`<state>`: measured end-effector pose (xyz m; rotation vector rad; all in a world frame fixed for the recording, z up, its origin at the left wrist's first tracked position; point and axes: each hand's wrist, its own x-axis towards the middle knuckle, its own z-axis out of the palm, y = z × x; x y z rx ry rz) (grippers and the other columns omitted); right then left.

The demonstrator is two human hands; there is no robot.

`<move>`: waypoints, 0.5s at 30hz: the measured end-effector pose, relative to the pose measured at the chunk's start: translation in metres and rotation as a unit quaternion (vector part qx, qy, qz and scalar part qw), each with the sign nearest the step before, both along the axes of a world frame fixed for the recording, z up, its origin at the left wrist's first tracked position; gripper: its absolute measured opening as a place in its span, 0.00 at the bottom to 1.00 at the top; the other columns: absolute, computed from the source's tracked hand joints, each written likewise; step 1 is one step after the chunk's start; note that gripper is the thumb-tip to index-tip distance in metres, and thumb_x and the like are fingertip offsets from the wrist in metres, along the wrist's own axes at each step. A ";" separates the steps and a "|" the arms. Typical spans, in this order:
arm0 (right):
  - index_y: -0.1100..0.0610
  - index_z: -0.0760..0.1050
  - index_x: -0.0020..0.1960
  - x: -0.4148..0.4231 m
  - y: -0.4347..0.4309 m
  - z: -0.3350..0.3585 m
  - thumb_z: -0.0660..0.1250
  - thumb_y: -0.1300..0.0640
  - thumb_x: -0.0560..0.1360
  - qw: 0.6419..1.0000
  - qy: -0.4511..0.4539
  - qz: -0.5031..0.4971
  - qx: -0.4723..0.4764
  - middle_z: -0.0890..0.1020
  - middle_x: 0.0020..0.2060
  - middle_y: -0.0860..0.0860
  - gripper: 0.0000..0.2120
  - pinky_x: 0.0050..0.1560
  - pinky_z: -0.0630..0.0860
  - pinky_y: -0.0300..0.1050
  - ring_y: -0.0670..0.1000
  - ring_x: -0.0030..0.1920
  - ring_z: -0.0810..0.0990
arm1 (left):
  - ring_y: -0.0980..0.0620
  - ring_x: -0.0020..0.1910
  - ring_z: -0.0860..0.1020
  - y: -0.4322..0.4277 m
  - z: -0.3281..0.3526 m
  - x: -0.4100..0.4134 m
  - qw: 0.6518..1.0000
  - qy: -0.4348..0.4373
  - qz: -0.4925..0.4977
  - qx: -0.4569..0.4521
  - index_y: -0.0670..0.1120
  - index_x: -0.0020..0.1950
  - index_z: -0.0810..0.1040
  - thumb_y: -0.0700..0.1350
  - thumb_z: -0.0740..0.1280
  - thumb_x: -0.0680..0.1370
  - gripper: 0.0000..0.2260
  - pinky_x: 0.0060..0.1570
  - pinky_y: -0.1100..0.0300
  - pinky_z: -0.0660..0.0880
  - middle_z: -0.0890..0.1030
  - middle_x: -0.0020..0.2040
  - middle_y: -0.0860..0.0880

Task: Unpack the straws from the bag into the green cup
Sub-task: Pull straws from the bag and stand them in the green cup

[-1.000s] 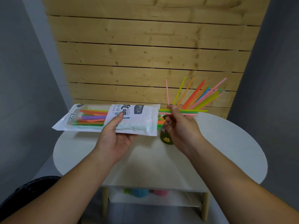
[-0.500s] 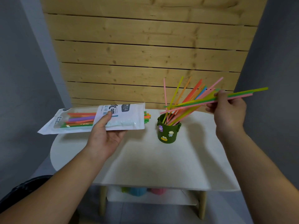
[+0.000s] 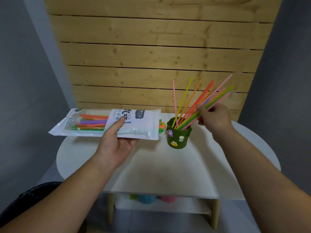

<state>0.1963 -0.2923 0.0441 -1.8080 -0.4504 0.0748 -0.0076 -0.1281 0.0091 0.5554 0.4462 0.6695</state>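
Easing the pinched straws (image 3: pixel 190 119) down until their ends seat in the green cup (image 3: pixel 178 138) looks like the right finish. The right hand (image 3: pixel 214 117), at the cup's 2 o'clock, should loosen gently so nothing tips. Thin and bright, they fan toward 1 o'clock. At the cup's 9 o'clock the left hand (image 3: pixel 117 143) grips the bag (image 3: pixel 139 125), with more poking from its open end.

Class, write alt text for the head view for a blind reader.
The person's right hand holds coloured straws with their ends in a green cup on a white table. The left hand holds the straw bag, partly full.
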 end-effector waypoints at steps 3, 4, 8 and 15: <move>0.63 0.78 0.48 0.005 0.004 -0.008 0.70 0.59 0.77 0.997 0.068 -0.010 0.041 0.79 0.35 0.56 0.06 0.45 0.83 0.53 0.53 0.33 0.78 | 0.46 0.50 0.87 0.001 0.000 -0.001 1.000 -0.003 -0.007 0.010 0.45 0.60 0.80 0.41 0.69 0.79 0.10 0.48 0.48 0.84 0.87 0.55 0.45; 0.64 0.77 0.48 0.006 0.004 -0.010 0.71 0.59 0.76 0.995 0.083 -0.017 0.048 0.79 0.36 0.57 0.08 0.45 0.83 0.53 0.53 0.34 0.78 | 0.46 0.50 0.87 0.001 0.001 -0.001 1.000 -0.004 -0.007 0.012 0.45 0.60 0.80 0.41 0.69 0.79 0.10 0.48 0.49 0.84 0.87 0.55 0.45; 0.67 0.78 0.52 0.005 0.002 -0.018 0.75 0.56 0.73 0.993 0.102 -0.015 0.061 0.81 0.42 0.59 0.16 0.40 0.83 0.49 0.54 0.34 0.80 | 0.46 0.49 0.87 0.001 0.002 -0.001 1.000 -0.011 -0.006 0.011 0.45 0.60 0.81 0.41 0.69 0.79 0.09 0.47 0.49 0.85 0.87 0.55 0.45; 0.63 0.73 0.50 -0.020 -0.006 -0.017 0.72 0.47 0.75 0.969 0.245 0.037 -0.017 0.78 0.44 0.60 0.19 0.46 0.83 0.54 0.57 0.35 0.79 | 0.46 0.52 0.87 -0.003 0.005 0.001 1.000 -0.019 -0.009 0.011 0.46 0.60 0.81 0.41 0.69 0.79 0.10 0.48 0.49 0.84 0.87 0.56 0.45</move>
